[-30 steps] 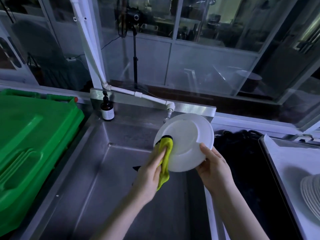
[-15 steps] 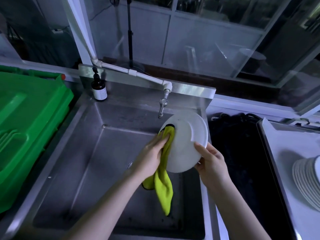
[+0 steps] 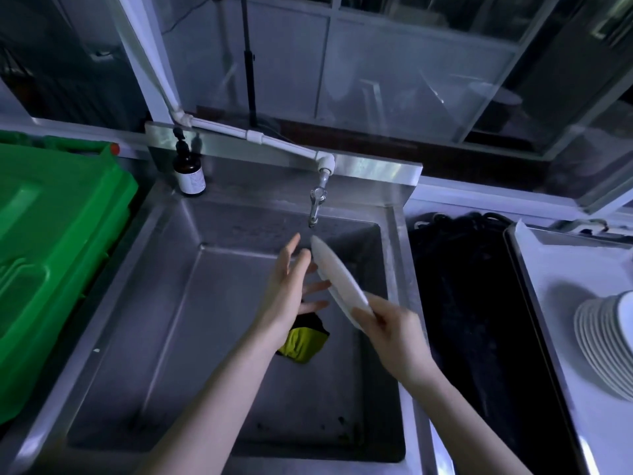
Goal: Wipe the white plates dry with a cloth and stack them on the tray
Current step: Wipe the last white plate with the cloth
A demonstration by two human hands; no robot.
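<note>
The right hand (image 3: pixel 390 332) pinches the near rim of 1 white plate (image 3: pixel 337 282) between thumb and curled fingers (image 3: pixel 363 315), holding it edge-on and tilted over the steel sink (image 3: pixel 164 303). Just left of it, the left hand (image 3: pixel 286 293) is empty, its fingers straight and spread beside the plate's face; whether they touch it cannot be told. The yellow-green cloth (image 3: pixel 303 342) sits crumpled below the left wrist, inside the basin. To the right, a stack of white plates (image 3: pixel 603 344) rests on the tray (image 3: pixel 555 286). Beyond the plate hangs the tap (image 3: pixel 315 200), with a dark bottle (image 3: pixel 188 173) on the sink's back ledge.
</note>
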